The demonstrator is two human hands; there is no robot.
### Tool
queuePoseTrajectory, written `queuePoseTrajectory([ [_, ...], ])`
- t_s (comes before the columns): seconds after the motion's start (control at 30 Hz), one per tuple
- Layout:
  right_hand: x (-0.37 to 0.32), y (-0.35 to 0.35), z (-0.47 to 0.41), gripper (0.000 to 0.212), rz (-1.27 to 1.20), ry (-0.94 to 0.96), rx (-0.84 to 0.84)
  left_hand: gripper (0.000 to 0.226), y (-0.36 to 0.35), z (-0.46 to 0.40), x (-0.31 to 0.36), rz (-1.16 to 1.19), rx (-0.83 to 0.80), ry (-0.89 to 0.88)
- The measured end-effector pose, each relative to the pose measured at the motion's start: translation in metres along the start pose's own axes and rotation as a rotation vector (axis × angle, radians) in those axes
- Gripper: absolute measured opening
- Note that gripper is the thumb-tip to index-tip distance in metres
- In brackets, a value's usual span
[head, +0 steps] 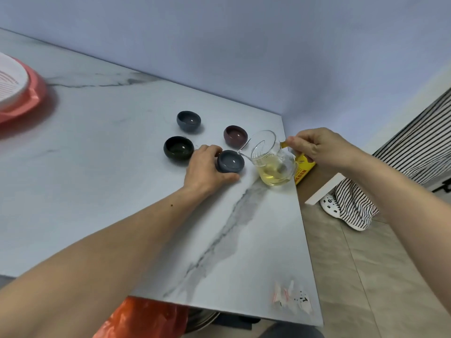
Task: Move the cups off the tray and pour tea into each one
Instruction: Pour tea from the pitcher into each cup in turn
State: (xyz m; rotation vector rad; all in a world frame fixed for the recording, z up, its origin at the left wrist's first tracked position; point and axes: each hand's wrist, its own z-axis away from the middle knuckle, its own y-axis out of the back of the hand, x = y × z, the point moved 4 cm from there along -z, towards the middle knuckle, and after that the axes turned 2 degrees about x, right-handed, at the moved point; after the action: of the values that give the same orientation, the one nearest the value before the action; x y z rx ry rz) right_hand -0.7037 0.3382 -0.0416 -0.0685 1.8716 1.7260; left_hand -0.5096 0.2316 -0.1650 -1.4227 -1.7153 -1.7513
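Pitcher [271, 162]: thin glass, fragile, half full; my right hand [319, 148] pinches its handle, spout at the near cup [230, 161].
Cup: small, glazed, slippery; my left hand [207, 167] wraps it on the surface [122, 167].

A yellow box [303, 170] sits past the marble table [122, 191]'s right edge, striped cloth [353, 211] beyond.
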Motion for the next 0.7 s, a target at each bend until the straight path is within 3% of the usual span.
queuePoseTrajectory([
  [0.7,-0.043,0.017,-0.020,0.033,0.419,0.096,-0.142,0.064,0.000,0.005,-0.002,0.051,0.028,-0.008],
])
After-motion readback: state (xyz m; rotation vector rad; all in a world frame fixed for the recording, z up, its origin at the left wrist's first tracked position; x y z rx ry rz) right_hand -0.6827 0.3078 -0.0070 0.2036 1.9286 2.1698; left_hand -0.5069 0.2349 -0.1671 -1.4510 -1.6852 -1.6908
